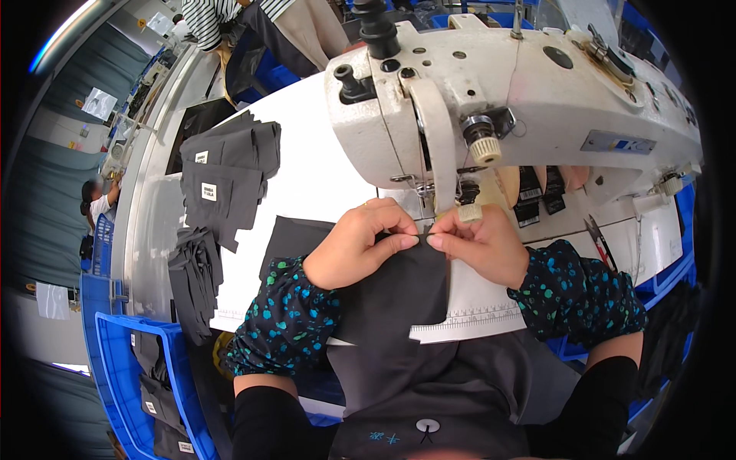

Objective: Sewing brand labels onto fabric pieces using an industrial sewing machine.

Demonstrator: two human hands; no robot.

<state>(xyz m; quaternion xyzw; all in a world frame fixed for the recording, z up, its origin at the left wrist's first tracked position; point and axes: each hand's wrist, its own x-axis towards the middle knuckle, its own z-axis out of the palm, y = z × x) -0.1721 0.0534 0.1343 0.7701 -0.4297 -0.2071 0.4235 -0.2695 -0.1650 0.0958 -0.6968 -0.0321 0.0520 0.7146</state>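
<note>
My left hand (360,245) pinches the top edge of a dark grey fabric piece (391,295) between thumb and fingers. My right hand (479,245) pinches the same edge a short way to the right, its fingertips close to my left ones. Both hands are just in front of the presser foot (425,192) of a white sewing machine (567,92). The fabric lies on the white worktop (299,165) and hangs over its front edge. Both my forearms wear dark sleeve covers with blue and green spots.
Dark grey labelled pieces (222,192) and cut strips (192,280) lie stacked at the left. A blue crate (107,345) holds more. Scissors (602,245) and black tags (529,192) lie at the right. A person in striped top (203,27) stands behind; another (100,203) sits at far left.
</note>
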